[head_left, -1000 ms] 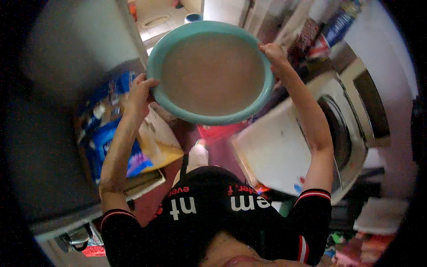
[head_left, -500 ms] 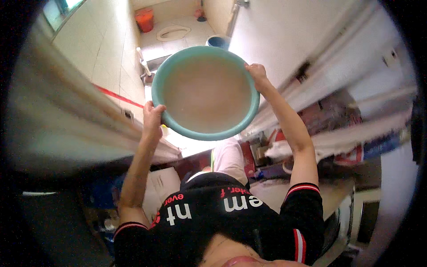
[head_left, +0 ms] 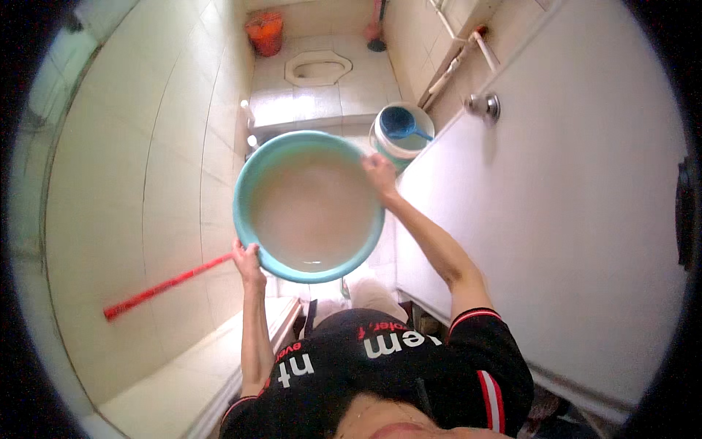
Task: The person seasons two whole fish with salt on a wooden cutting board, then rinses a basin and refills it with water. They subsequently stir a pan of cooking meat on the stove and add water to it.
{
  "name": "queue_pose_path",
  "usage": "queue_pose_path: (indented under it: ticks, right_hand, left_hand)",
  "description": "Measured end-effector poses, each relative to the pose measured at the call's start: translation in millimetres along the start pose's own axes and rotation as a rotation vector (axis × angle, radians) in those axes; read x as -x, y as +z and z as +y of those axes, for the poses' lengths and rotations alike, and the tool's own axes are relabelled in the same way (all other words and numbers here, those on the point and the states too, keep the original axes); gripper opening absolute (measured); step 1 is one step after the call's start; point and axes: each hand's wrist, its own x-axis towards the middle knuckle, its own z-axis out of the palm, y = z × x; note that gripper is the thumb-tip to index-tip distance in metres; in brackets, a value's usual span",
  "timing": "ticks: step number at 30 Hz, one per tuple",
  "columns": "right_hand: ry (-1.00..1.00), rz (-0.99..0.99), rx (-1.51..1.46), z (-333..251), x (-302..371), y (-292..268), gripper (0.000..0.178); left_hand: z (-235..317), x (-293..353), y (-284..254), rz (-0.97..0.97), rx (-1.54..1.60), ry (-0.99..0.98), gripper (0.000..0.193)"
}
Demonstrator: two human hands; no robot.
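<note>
Left hand and right hand grip a teal basin of cloudy water; hold it level, clear of the bucket beyond its right side.

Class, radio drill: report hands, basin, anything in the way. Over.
Left hand, right hand gripping teal basin by rim. Cloudy liquid inside. Bucket with blue dipper just beyond right hand; clearance unclear.

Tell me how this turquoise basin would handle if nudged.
The basin is probably heavy, holding much cloudy liquid. Uncovered, it could slosh. The smooth rim might slip from the left hand or right hand if wet.
</note>
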Motion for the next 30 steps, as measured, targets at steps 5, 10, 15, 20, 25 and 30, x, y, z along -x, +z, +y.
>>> queue_pose_path:
  ticks: [5,10,15,20,25,30]
  right_hand:
    - [0.083,-0.100,-0.013,-13.9,-110.8,53.7,0.036]
    - [0.113,-0.101,-0.036,-42.7,-223.6,112.1,0.035]
    - [0.130,-0.121,-0.084,-37.4,-322.8,145.8,0.034]
    - [0.183,-0.058,-0.057,-31.5,-432.2,162.4,0.035]
    - [0.139,-0.019,-0.055,16.1,-556.6,209.6,0.037]
    - [0.136,-0.013,-0.018,66.3,-651.7,239.8,0.037]
  left_hand:
    - [36.6,-105.0,40.6,0.034,-0.061,0.013,0.021]
    - [95.1,-208.2,86.0,0.020,-0.039,0.007,0.016]
    - [118.8,-301.7,148.4,-0.009,-0.060,-0.021,0.014]
    - [128.0,-397.1,224.5,-0.057,-0.088,-0.092,0.014]
    - [127.2,-509.1,303.9,-0.085,-0.194,-0.079,0.012]
    - [115.9,-578.5,387.5,-0.036,-0.279,-0.134,0.013]
